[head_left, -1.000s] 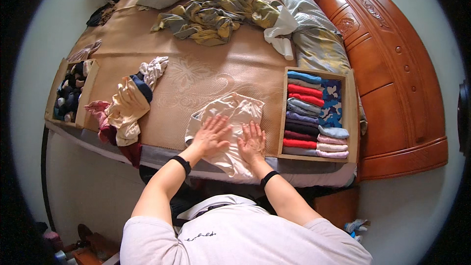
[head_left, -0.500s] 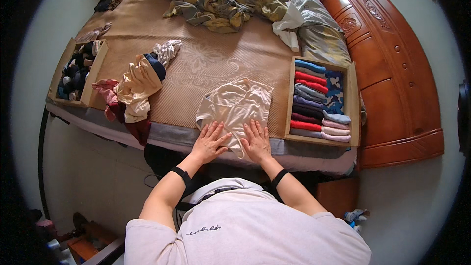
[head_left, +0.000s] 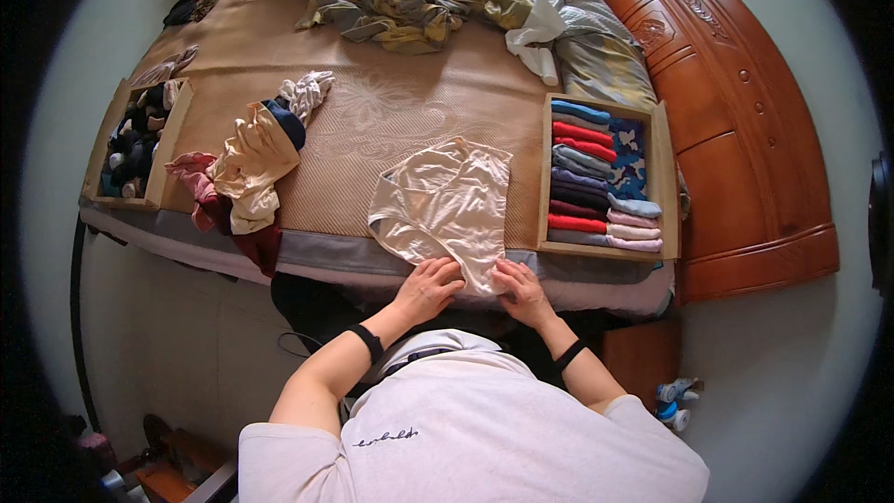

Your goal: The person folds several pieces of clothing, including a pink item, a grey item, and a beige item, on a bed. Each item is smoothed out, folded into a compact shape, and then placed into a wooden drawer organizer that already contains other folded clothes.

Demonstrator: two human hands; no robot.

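Note:
A pair of cream underpants (head_left: 461,200) lies spread flat at the near edge of the bed, its narrow end toward me. My left hand (head_left: 431,289) has its fingers curled on the cloth at the left of that end. My right hand (head_left: 524,293) pinches the cloth at the right of it. Some fingertips are hidden under the hands and in the folds. To the right stands a wooden box (head_left: 545,177) with rows of folded clothes (head_left: 579,164) in red, blue, grey and pink.
A loose pile of cream, pink and dark red garments (head_left: 247,172) lies left of the underpants. Beyond it is a second wooden box (head_left: 175,144) of dark items. A crumpled grey-yellow cover (head_left: 400,14) lies farther back. The carved wooden headboard (head_left: 722,121) bounds the right.
My hands were flat with fingers spread on the underpants; now they have drawn back toward me, and their fingers have closed on the near end. The view has shifted slightly.

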